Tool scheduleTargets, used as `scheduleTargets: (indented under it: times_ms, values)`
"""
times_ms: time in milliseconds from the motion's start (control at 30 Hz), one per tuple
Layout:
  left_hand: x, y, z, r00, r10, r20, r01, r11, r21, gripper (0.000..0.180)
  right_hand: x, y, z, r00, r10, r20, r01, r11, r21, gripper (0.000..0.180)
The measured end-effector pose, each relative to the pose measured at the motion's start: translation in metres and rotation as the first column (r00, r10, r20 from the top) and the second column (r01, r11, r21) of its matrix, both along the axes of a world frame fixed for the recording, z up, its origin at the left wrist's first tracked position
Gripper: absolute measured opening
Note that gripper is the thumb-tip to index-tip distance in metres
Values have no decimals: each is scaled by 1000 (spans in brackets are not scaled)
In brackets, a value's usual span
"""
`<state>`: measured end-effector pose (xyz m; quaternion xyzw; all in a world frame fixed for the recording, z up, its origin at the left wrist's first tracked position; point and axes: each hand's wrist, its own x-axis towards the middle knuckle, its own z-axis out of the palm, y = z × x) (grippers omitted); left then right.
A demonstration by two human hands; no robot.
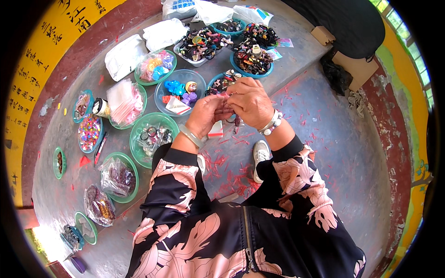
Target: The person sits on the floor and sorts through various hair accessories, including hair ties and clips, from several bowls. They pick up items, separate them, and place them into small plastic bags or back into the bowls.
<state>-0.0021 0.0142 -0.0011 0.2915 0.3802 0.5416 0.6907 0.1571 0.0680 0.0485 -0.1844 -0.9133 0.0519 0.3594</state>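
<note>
What the two hands pinch between them is mostly covered: the right hand (250, 102) lies over it and the left hand (206, 116) closes in from the other side, so only a pink tip and a dark dangling bit show, too small to tell what it is. The blue bowl (214, 82) behind the knuckles is half hidden by them. The beads and trinkets heaped in the far trays (200, 45) run together into a dark jumble. Beneath the forearms a white shoe (261, 155) shows only in part. At the lower left, a small tray (72, 237) washes out in glare. The white bags (178, 7) at the top are cut off by the picture's edge.
</note>
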Motion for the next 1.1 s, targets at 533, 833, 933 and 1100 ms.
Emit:
scheduleTargets:
  times_ms: [533, 833, 933, 1100]
  values:
    - [2, -4, 5, 999, 5, -42, -2, 997, 81, 28, -2, 1, -6, 1000, -31, 1, 31, 997, -68, 6]
    - [5, -3, 9, 990, -76, -120, 93, 986, 141, 25, 5, 4, -8, 995, -92, 41, 96, 987, -129, 10]
    - [4, -1, 4, 987, -76, -138, 93, 989, 119, 23, 5, 3, -7, 992, -103, 78, 113, 984, -140, 8]
    - [7, 2, 1, 994, -14, -105, 22, 998, 67, 19, 5, 2, -8, 988, -148, 52, 156, 967, -202, 12]
